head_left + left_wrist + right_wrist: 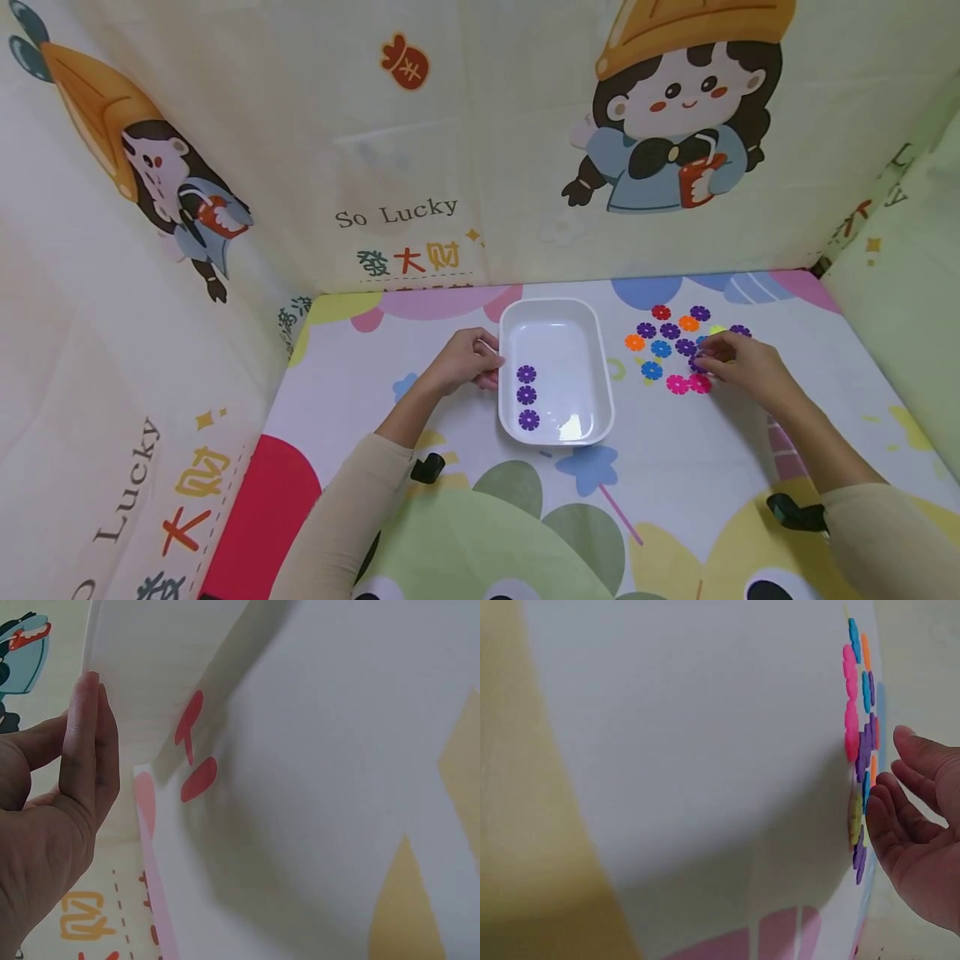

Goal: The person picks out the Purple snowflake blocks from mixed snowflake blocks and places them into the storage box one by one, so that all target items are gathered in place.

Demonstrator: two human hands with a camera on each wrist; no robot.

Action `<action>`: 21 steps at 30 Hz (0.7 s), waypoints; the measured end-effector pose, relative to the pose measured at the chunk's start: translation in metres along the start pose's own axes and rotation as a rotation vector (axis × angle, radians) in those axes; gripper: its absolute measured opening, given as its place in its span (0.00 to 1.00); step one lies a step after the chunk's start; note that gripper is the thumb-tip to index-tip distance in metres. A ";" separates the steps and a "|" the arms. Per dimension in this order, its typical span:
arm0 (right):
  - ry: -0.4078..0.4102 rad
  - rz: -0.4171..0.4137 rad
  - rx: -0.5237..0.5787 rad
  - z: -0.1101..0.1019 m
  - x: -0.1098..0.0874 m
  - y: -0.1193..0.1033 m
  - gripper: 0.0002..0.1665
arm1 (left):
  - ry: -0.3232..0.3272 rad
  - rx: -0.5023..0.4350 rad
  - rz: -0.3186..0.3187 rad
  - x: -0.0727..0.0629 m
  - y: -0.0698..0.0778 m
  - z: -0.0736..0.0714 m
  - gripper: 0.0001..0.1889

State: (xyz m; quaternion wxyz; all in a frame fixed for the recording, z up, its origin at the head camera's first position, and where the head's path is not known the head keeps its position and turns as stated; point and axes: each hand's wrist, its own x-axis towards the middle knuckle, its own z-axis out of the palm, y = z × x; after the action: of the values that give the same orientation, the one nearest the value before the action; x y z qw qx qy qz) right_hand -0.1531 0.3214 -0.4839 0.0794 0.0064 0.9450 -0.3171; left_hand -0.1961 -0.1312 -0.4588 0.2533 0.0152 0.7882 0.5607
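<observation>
A white tray (557, 429) holds three purple flower-shaped discs (527, 395) in a column along its left side. My left hand (467, 362) holds the tray's left rim, thumb and fingers at the edge; in the left wrist view its long fingers (80, 754) reach up to the tray wall. To the right lies a loose group of flower discs in purple, blue (661, 349), orange (634, 342), red (661, 312) and pink (677, 384). My right hand (750, 367) hovers at that group's right side, thumb and fingers apart with nothing visible between them.
A printed cloth (450, 317) with cartoon shapes covers the table. Patterned curtains (525, 242) hang behind it and at both sides. Black wrist mounts (428, 468) stick out by both sleeves.
</observation>
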 end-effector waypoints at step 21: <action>-0.012 0.070 -0.068 0.010 0.010 0.003 0.26 | 0.001 -0.007 -0.004 0.001 -0.001 0.002 0.15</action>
State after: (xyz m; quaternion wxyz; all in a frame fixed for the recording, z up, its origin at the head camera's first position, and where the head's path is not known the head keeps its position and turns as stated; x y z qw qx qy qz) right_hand -0.1608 0.3174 -0.4955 0.0964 0.0349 0.9539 -0.2820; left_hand -0.1964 -0.1297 -0.4603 0.2540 0.0122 0.7865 0.5628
